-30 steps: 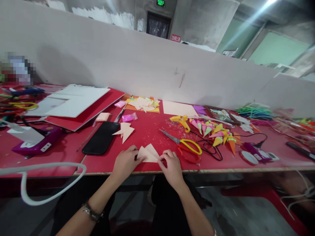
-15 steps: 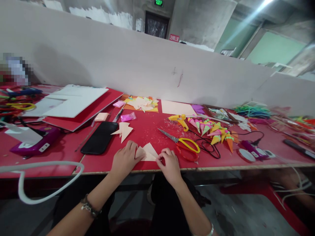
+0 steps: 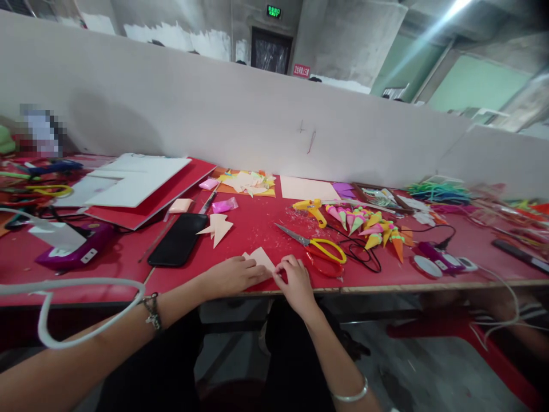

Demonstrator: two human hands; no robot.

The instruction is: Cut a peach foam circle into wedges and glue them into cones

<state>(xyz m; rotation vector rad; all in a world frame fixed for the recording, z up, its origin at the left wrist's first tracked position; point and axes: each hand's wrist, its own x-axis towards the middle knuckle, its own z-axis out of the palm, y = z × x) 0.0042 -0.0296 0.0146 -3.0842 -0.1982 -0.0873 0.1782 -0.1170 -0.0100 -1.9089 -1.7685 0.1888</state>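
Observation:
A small piece of cream paper (image 3: 261, 257) is between my hands near the table's front edge, partly hidden by the fingers. My left hand (image 3: 238, 273) reaches across its lower left side, fingers closed together on the paper and pointing right. At its right corner my right hand (image 3: 294, 280) pinches the paper between thumb and fingertips. Cut cream paper pieces (image 3: 218, 227) lie beyond my left hand. To the right rest scissors (image 3: 313, 243) with yellow and red handles. Farther back is a yellow glue gun (image 3: 312, 210).
A black phone (image 3: 178, 240) lies to the left. Small colourful cones (image 3: 373, 226) are heaped at right beside a black cable. Purple power strips (image 3: 77, 246) (image 3: 441, 257) stand on both sides. A white curved tube (image 3: 98, 283) crosses the left front. White boards (image 3: 141, 177) lie behind.
My left hand has moved right and turned flatter across the paper, covering its left part. The right hand keeps its pinch at the corner. The view has shifted slightly.

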